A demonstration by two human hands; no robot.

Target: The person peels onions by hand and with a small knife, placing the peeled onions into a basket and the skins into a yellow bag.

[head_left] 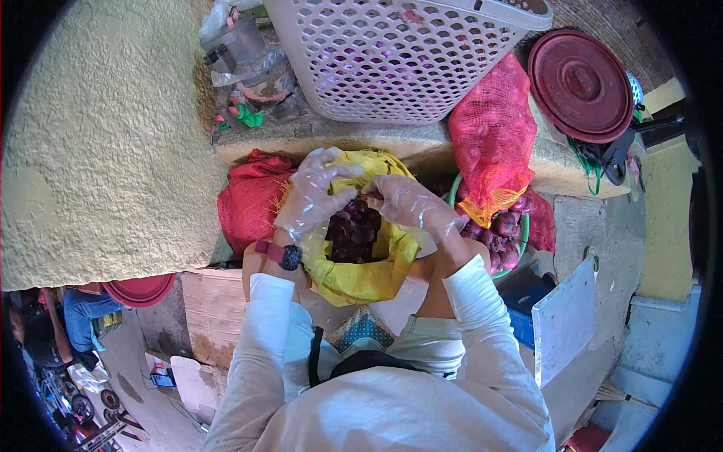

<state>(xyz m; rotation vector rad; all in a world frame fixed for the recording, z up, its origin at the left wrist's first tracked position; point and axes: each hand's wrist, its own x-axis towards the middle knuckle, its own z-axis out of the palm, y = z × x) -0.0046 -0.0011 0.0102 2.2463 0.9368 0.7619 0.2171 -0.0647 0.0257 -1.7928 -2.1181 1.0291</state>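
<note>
A yellow sack point(358, 282) with its rim rolled open stands between my knees, dark red onions point(354, 230) inside it. My left hand point(320, 192), in a clear plastic glove, is over the sack's left far side. Its fingers are curved and apart, with nothing visible between them. From the right, my right hand point(410, 202), gloved the same way, reaches over the opening. Its fingertips are pinched together near the far rim, and whatever they hold is too dark and small to make out.
A white perforated basket point(399, 60) stands on the ledge ahead. Right of the sack, a red mesh bag point(493, 128) hangs over a green-rimmed basin point(525, 233) of onions. A maroon lid point(580, 87) lies at the far right. A red sack point(252, 200) sits at left.
</note>
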